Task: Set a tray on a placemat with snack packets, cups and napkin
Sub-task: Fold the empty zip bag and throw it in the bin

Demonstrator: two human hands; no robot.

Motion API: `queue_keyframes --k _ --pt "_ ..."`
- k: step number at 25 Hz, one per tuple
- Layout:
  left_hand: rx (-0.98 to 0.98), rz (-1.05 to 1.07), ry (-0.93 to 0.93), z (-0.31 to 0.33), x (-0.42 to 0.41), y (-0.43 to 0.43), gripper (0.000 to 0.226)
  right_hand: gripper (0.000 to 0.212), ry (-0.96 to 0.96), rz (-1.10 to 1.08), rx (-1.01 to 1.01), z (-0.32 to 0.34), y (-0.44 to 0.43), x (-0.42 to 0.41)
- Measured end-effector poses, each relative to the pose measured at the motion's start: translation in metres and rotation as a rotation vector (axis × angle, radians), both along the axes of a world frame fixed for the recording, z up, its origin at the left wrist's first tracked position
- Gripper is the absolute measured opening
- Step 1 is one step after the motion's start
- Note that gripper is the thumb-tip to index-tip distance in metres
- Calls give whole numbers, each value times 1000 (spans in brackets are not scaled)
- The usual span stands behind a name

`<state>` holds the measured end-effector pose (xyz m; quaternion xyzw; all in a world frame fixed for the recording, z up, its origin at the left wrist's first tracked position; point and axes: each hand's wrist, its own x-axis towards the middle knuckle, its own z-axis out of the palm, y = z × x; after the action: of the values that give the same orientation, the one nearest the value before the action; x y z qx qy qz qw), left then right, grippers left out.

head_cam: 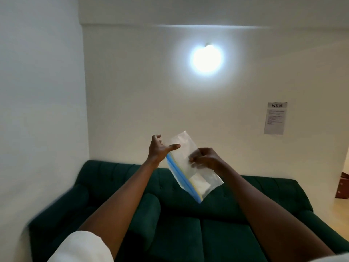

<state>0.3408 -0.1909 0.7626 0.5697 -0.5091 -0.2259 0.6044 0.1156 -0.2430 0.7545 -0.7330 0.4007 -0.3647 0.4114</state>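
A clear zip bag (184, 146) was held tilted in the air before a white wall (132, 101), its blue and yellow seal strip running down its left edge; a white folded piece (200, 184) was seen inside near the lower end. The bag's right side was pinched by the right hand (205, 159); the left hand (160, 150) was held open at the upper corner, fingers spread, thumb laid across the plastic. A dark green sofa (188, 233) was seen below; a lit lamp (206, 58) and a notice (274, 119) marked "WS 08" were fixed to the wall.
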Motion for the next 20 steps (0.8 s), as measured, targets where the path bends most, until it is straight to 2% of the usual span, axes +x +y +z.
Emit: queue_keyframes --k 2,3,5,8,13,17,20 --pt "114 -67 162 -11 5 -1 123 24 -151 -34 19 2 1 8" --pt "176 -132 221 -20 3 -1 121 25 -202 -55 19 2 2 12" --pt "239 -281 329 -36 -3 -1 94 28 -274 -95 33 -2 4 20" --pt "174 -371 465 -54 -7 -2 60 34 -309 -115 78 -11 6 25" --pt "122 -414 490 -61 5 1 50 48 -276 -65 130 -22 7 17" --pt "117 -383 460 -61 6 4 47 36 -322 -50 111 -31 10 14" --pt "148 -414 451 -58 7 13 48 36 -389 -64 126 -34 13 7"
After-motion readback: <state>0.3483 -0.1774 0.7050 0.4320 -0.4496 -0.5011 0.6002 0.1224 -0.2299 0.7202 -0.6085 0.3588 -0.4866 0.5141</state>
